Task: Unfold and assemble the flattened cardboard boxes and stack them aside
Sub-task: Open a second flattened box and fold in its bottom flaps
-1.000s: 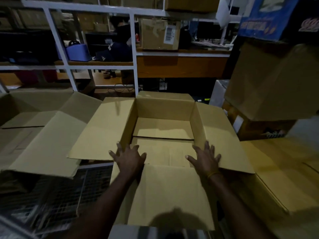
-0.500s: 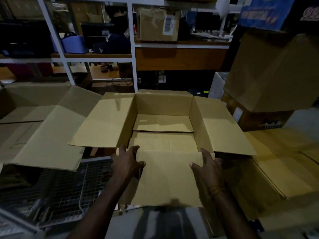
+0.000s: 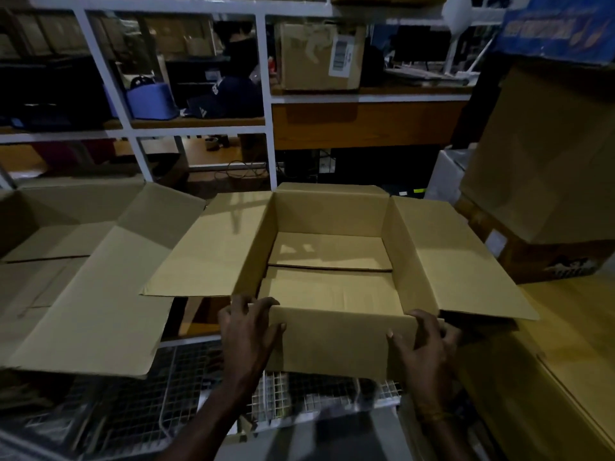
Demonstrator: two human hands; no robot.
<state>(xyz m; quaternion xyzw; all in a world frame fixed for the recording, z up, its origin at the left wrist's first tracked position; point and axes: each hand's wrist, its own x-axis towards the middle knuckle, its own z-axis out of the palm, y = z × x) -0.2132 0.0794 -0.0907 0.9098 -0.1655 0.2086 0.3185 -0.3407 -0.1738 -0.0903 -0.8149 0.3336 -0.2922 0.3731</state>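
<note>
— Storeroom, dim; white shelving [image 3: 266, 104] at the back, wire mesh rack [image 3: 139, 404] below. What's listed first?

— Left hand [image 3: 248, 331]: fingers curled over the near-left corner of the open cardboard box [image 3: 332, 284], clasping its near flap [image 3: 336, 341]. Right hand [image 3: 424, 347]: clasping that flap's right edge, thumb on its face.

— And the box?

— Erected, centre of view, seemingly resting on the rack. Bottom flaps laid flat inside, seam visible. Side flaps splayed outward.

— Step in hand?

— Assembly looks finished; I judge this the pick-up for stacking.

— Neighbours?

— Another opened box [image 3: 66, 277] just left; more cartons [image 3: 549, 168] piled right.

— Next move needs?

— Probably a level two-handed lift clearing those splayed flaps.
</note>
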